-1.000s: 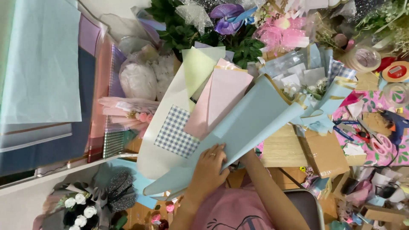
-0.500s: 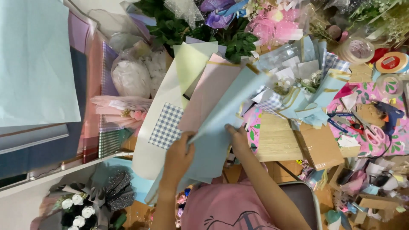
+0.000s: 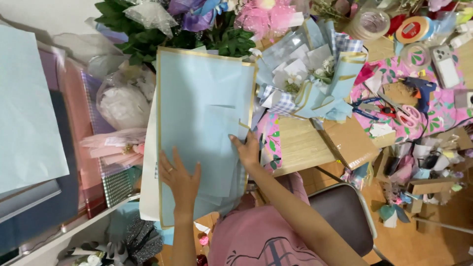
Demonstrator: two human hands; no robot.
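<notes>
Table: cluttered wooden craft table (image 3: pixel 300 145), frame centre
Our hands: left hand (image 3: pixel 180 176) and right hand (image 3: pixel 248 150), spread flat, pressing pale blue gold-edged wrapping paper sheet (image 3: pixel 202 108)

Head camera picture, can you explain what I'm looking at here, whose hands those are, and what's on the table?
The picture comes from a camera worn on a person's head, looking down at their own two bare hands. There is no machine. The left hand lies flat, fingers spread, on a pale blue sheet with a gold edge, spread over a pile of other papers. The right hand presses the sheet's right edge. Neither hand grips anything. Beyond the sheet stand green leaves and a blue-wrapped bouquet. To the right, on a flowered cloth, lie scissors, a glue gun and tape rolls. More paper sheets are stacked at the left.
</notes>
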